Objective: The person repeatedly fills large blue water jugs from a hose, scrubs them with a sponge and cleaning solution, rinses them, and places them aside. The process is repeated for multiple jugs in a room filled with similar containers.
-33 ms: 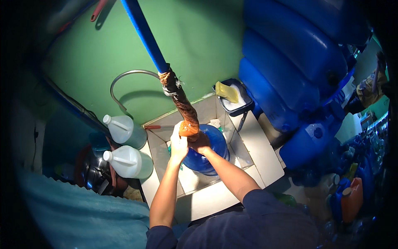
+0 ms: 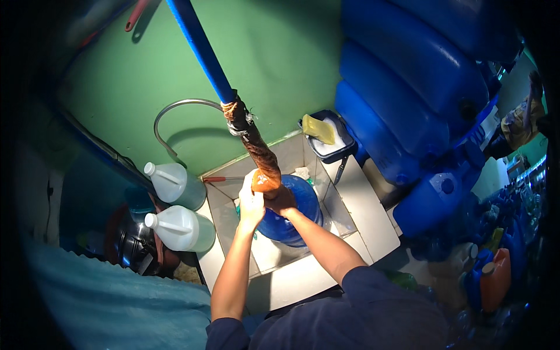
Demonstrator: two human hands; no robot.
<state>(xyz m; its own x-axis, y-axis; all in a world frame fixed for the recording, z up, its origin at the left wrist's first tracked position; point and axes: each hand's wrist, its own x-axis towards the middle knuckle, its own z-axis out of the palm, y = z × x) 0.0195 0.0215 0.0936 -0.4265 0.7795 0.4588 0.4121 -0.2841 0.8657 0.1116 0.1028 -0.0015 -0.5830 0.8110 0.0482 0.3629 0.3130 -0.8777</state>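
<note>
A blue pipe [image 2: 200, 44] slants down from the top, its lower end covered by a wet brown cloth-like sleeve [image 2: 260, 150] tied with cord. My left hand [image 2: 251, 201] is closed around the sleeve's orange-brown bottom end. Just beside and below it, my right hand [image 2: 282, 202] is curled in shadow; what its fingers hold is partly hidden. Directly beneath both hands stands a round, clear blue water jug [image 2: 290, 224], and its mouth is hidden by them. The jug sits in a tiled basin [image 2: 291, 284] with pale edges.
Two whitish jugs [image 2: 181, 227] stand on the basin's left edge, near a red-handled tool [image 2: 214, 179]. At the back right corner, a dark tub [image 2: 333, 153] holds a yellow sponge-like block [image 2: 318, 129]. Large blue containers [image 2: 402, 99] are stacked at right. A curved metal tube [image 2: 169, 111] runs along the green wall.
</note>
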